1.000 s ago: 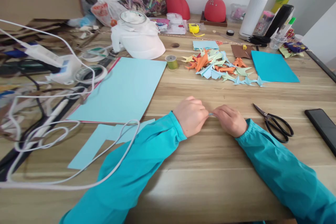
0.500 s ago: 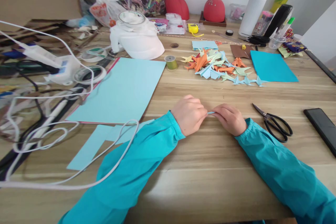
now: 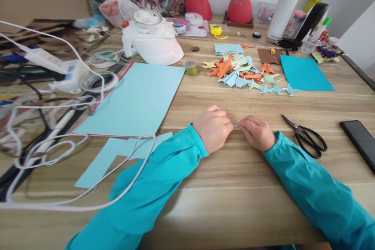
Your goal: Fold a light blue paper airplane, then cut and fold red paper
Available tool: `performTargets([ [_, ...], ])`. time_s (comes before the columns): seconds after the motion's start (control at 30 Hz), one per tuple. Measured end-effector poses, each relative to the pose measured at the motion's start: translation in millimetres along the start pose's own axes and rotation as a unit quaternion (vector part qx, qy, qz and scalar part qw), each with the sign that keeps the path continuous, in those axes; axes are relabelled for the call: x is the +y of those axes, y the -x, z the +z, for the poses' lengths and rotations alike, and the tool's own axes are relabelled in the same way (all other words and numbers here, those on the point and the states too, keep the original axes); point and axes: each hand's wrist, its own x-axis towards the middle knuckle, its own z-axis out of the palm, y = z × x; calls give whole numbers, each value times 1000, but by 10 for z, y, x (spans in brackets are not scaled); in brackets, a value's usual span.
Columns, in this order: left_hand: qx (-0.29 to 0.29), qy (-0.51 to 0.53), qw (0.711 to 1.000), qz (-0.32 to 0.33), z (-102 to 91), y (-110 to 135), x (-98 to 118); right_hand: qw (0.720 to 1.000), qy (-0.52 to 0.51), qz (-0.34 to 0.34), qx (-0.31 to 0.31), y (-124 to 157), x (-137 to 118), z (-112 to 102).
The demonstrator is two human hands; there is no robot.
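Observation:
Between my hands is a small folded piece of light blue paper (image 3: 236, 126), mostly hidden by the fingers. My left hand (image 3: 213, 128) is closed on its left end, knuckles up. From the other side, my right hand (image 3: 257, 132) pinches the same paper with thumb and fingers. To the right of my right hand lies a pair of black-handled scissors (image 3: 306, 136), blades pointing away. Beyond the hands is a pile of folded paper cranes (image 3: 234, 71) in orange, light blue and pale green.
Light blue sheets (image 3: 137, 97) and cut strips (image 3: 98, 164) lie left, crossed by a white cable (image 3: 148, 160). A thread spool (image 3: 191, 68) stands beyond my left hand. Bright blue paper (image 3: 306, 73) is at back right, a phone (image 3: 359, 140) at far right.
The fingers have shifted slightly on the blue paper, and less of it shows between them. Both hands keep nearly the same place; the view has moved a little.

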Motion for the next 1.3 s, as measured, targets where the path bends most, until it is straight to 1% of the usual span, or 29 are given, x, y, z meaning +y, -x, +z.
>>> performTargets([
  [0.13, -1, 1, 1000, 2, 9, 2, 7, 1000, 0, -5, -5, -5, -3, -10],
  [0.27, -1, 2, 1000, 5, 10, -2, 16, 1000, -5, 5, 1, -5, 0, -10],
  [0.5, 10, -11, 1000, 7, 36, 12, -16, 996, -62, 63, 25, -4, 14, 0],
  [0.63, 19, -17, 1000, 7, 54, 29, -51, 994, -67, 83, 32, 3, 19, 6],
  [0.73, 18, -17, 1000, 8, 46, 22, -40, 994, -79, 71, 29, 6, 5, 3],
  [0.9, 0, -21, 1000, 16, 2, -5, 30, 997, -70, 14, -1, -1, -24, -6],
  [0.97, 1, -21, 1000, 19, -12, -9, 45, 998, -68, 1, -8, -4, -28, -2],
  [1.17, 5, -9, 1000, 17, -5, -2, 26, 998, -57, -12, 2, -6, -14, 14],
  [1.3, 6, 1, 1000, 18, 0, 1, 20, 999, -49, -18, -8, 2, -12, 1],
])
